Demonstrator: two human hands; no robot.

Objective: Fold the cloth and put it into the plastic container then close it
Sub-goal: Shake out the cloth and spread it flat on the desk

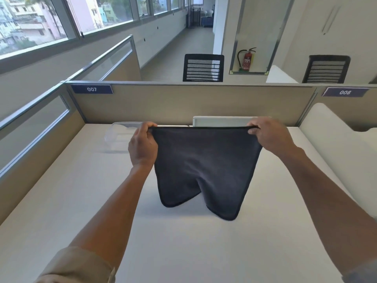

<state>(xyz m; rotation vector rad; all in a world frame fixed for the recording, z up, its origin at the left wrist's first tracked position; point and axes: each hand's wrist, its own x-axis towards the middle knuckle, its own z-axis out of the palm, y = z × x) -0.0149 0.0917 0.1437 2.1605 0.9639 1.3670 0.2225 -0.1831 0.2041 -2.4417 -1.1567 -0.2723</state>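
A dark grey cloth hangs in the air over the white desk, stretched by its top edge. My left hand pinches the top left corner and my right hand pinches the top right corner. The two lower corners droop towards the desk. A clear plastic container stands at the back left of the desk, just left of my left hand and partly hidden by it. I cannot tell whether its lid is on.
A white box-like object stands at the back of the desk behind the cloth. Beige partition walls close the desk at the back and left. A white rounded divider runs along the right side.
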